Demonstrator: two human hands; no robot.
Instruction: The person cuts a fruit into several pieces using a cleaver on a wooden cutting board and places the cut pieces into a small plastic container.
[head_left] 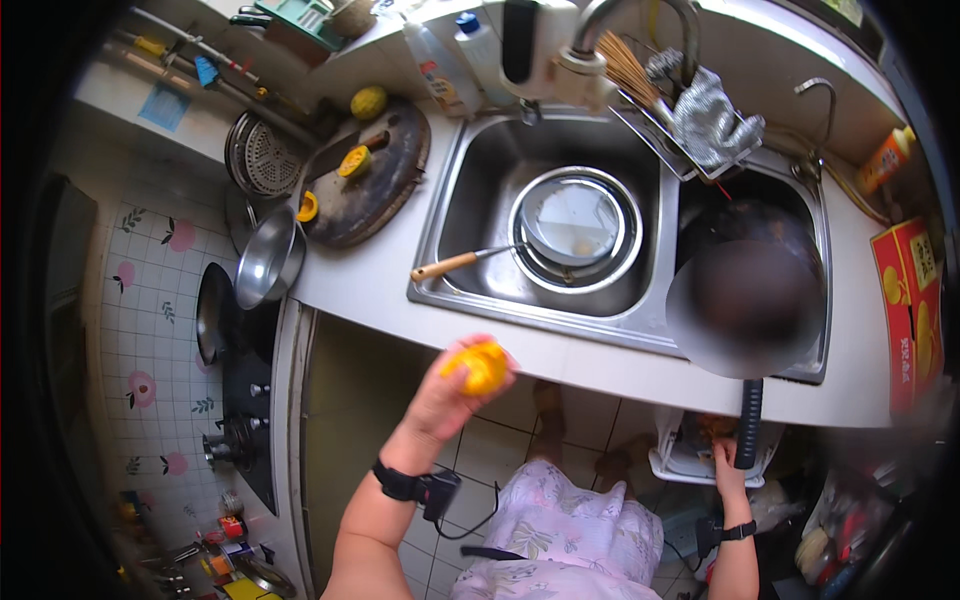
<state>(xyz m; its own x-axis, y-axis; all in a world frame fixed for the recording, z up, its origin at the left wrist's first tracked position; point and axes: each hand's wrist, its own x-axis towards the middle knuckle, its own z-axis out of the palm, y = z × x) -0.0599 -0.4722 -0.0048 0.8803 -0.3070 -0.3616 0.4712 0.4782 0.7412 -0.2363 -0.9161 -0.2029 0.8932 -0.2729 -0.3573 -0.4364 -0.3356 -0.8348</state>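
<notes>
The left hand (445,395) is wrapped around a rounded orange-yellow squash piece (483,369), which could slip, if wet, onto the pale tiled floor (480,450) below. The right hand (730,470) is at a white plastic bin (668,471); I cannot tell its grip. Just beside it, a black ribbed handle (751,415) overhangs the white countertop surface (600,362), so an upward bump might shift the dark round pan (750,305)
</notes>
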